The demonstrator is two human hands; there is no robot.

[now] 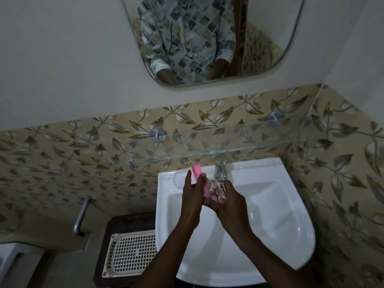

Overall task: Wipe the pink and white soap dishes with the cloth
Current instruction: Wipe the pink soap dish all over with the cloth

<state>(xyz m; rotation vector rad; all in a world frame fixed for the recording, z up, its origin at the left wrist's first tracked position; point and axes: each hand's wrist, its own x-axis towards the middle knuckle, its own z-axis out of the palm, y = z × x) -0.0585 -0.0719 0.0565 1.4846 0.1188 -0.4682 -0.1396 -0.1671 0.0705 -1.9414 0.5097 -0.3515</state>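
Left hand: our left hand point(192, 194) holds the pink dish point(197, 173). Some fingers curl round its side, and one finger sticks up straight beside it.
Pink dish: it stands on end in the air, over the back left part of the sink point(270, 204). Its top end pokes out above our fingers.
Right hand: our right hand point(230, 201) grips the cloth point(217, 191), all bunched up in its fingers.
Cloth: it is pink and white with dark marks. It is pressed against the right side of the pink dish, between our two hands.
White oval: a white oval point(179, 179) sits at the back left corner of the sink, just left of our left hand. We cannot tell if it is the white dish or part of the sink.
Sink: it is white, with a round front edge. Both our arms reach over it from the front.
Tap: the shiny tap point(220, 171) is at the middle of the sink's back edge, just behind the cloth.
Shelf: a glass shelf point(228, 140) hangs on the leafy wall above the sink.
Mirror: the mirror point(207, 38) above the shelf shows a patterned shirt and two arms.
Basket: a white basket point(133, 252) with holes sits by the sink's left edge, lower down.
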